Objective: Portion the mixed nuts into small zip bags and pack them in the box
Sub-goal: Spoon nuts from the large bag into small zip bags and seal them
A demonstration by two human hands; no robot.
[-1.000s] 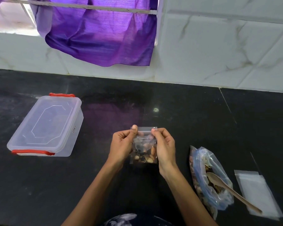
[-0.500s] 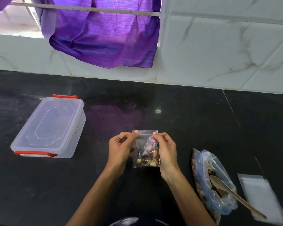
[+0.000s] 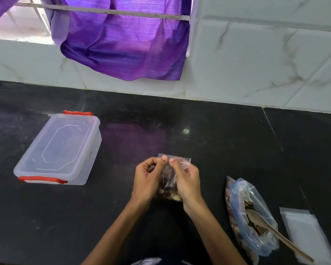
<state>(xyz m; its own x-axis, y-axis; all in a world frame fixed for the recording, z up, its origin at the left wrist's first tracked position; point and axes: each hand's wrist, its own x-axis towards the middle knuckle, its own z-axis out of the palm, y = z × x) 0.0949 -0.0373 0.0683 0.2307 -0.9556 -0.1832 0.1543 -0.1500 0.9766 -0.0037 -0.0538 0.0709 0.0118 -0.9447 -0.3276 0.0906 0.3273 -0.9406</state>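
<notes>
A small clear zip bag with mixed nuts in its bottom hangs upright above the black counter, held between both hands. My left hand pinches its top edge at the left. My right hand pinches the top just beside it, thumbs almost touching. A clear plastic box with red clips and its lid on sits at the left. At the right lies a large open bag of mixed nuts with a wooden spoon in it.
A flat stack of small clear zip bags lies at the far right near the counter's front. A white marble-tiled wall runs along the back. A purple cloth hangs from a rail over it.
Both thumbs have come close together at the top left of the small bag, where they were at its two corners before. The bag stays in the same place above the counter.
</notes>
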